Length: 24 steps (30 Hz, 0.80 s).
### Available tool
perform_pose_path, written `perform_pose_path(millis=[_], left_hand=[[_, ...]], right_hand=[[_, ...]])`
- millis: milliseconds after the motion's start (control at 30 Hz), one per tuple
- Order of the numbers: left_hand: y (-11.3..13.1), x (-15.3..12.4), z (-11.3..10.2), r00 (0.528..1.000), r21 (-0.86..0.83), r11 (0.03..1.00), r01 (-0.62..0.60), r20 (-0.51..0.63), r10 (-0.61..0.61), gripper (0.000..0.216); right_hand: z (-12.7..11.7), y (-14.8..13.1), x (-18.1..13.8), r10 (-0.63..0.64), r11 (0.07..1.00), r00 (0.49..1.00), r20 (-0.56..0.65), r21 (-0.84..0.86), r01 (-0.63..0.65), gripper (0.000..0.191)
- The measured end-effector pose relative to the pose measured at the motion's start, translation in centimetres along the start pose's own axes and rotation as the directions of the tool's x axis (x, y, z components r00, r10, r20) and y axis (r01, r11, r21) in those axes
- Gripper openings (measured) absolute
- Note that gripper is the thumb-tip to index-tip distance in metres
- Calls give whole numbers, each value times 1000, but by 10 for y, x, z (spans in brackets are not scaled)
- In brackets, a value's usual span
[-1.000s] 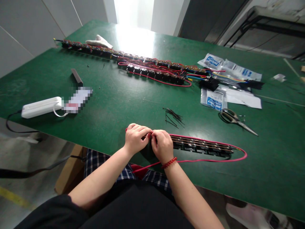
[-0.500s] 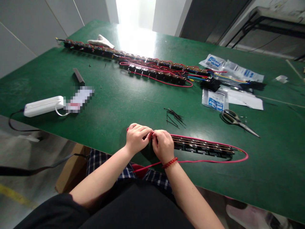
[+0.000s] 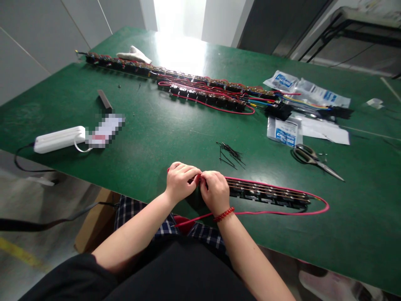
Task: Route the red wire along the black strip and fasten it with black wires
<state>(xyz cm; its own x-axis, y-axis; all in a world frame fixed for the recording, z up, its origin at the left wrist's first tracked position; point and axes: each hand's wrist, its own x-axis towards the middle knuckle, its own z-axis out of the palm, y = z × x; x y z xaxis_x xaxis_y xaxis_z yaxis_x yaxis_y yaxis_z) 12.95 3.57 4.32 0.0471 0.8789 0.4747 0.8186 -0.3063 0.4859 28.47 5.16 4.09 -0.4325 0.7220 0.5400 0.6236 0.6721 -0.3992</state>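
Close to the table's near edge lies a black strip of linked modules (image 3: 269, 194) with thin copper-coloured rods along it. A red wire (image 3: 291, 213) follows the strip's far side, loops round its right end and comes back toward my lap. My left hand (image 3: 181, 182) is closed over the strip's left part, its fingertips pinched at the red wire. Right beside it, my right hand (image 3: 216, 190) pinches at the same spot, thumb and fingers together. Both hands cover the strip's left portion, and anything small between the fingertips is hidden.
Black cable ties (image 3: 231, 154) lie loose beyond my hands. Scissors (image 3: 315, 161) and plastic bags (image 3: 285, 130) are at the right. Longer wired strips (image 3: 206, 98) stretch across the back, near a white glove (image 3: 134, 55). A white power strip (image 3: 59, 139) and a blurred phone (image 3: 108, 129) sit left.
The whole view has shifted very slightly. Both hands stay at the same place on the strip, with barely any finger movement visible.
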Motion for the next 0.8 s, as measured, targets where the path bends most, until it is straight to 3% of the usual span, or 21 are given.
perform_pose_path(millis=[800], left_hand=[[2,0,0,999,-11,999,32,-6,-32,15]], right_hand=[[-1,-2,1,12,1000,1000,8,1,-12,13]])
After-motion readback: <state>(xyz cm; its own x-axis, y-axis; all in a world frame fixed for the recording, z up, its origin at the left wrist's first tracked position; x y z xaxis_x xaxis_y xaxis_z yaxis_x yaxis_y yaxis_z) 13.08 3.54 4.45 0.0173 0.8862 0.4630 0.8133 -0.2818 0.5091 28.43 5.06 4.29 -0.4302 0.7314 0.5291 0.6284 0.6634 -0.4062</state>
